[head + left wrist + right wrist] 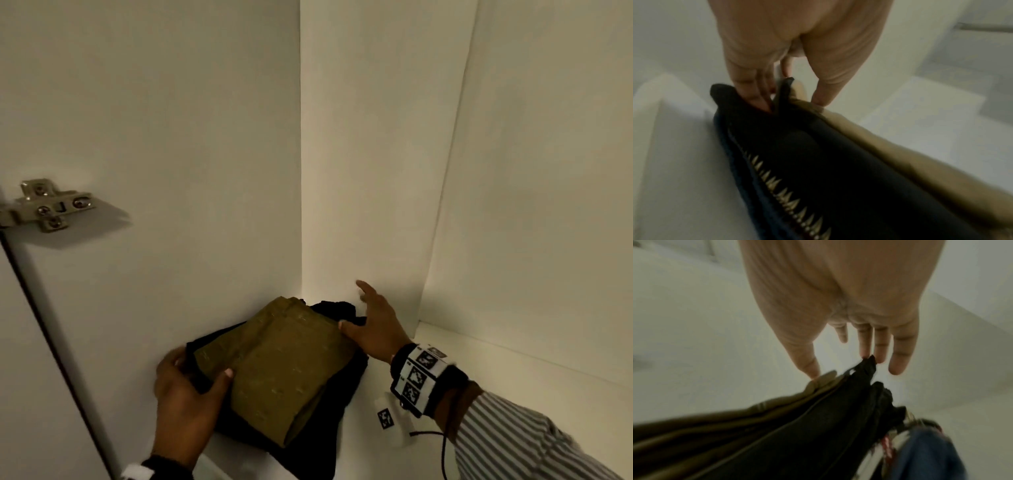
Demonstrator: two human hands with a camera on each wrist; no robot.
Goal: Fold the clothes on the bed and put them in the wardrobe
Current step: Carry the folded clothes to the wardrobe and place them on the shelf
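Here's the stack going onto the white wardrobe shelf (pixel 513 394), tucked into its rear left corner: a folded olive-tan textured garment (pixel 274 366) lies on top of a folded black garment (pixel 318 431). From the wrist views there's more under there: a dark piece with a row of pale metal zipper teeth (pixel 789 199), plus something blue (pixel 925 456) and a patterned layer, too blurred to name.

The left hand (pixel 185 401) holds the near left corner of the pile, thumb on the olive-tan piece and fingers (pixel 748 91) curled round the black edge beneath. The right hand (pixel 376 329) is spread, fingers (pixel 900 353) straight, its thumb touching the far right edge of the olive-tan piece and fingertips brushing a loose black flap.

Now the risks, as I read it. The pile's near edge sits close to the shelf's front edge, so letting go early could let the lower layers slide out and unfold. That free black flap at the back could bunch against the rear wall if pushed. And pulling the left fingers out sharply could drag the black layer and skew the top piece.

A metal door hinge (pixel 48 205) sits on the left side panel; a small marker tag (pixel 385 418) lies on the shelf by the right wrist.
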